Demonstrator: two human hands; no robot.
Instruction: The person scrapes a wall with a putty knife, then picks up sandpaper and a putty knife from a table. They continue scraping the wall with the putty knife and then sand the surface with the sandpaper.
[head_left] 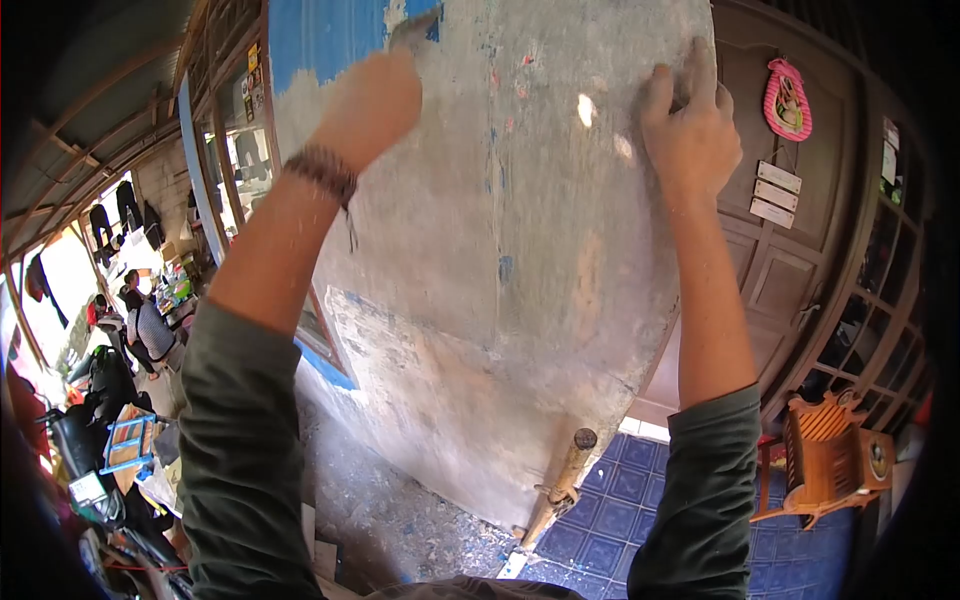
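Observation:
My left hand (pixel 380 98), with a braided bracelet at the wrist, is closed around a paint scraper. Its dark blade (pixel 416 30) lies against the wall near the lower border of the blue paint (pixel 325 35); the handle is hidden in my fist. Grey, bare plaster with small blue and pinkish flecks covers most of the wall (pixel 440 210). On the right, my right hand (pixel 693 140) rests at the wall's vertical edge, fingers apart, holding nothing.
A bamboo pole (pixel 562 480) leans at the wall's lower corner above blue floor tiles (pixel 615 490). Paint chips litter the ground (pixel 400 530). A brown door (pixel 750 250) and wooden chair (pixel 825 460) stand right. Left are a motorbike (pixel 85 450) and seated people (pixel 150 325).

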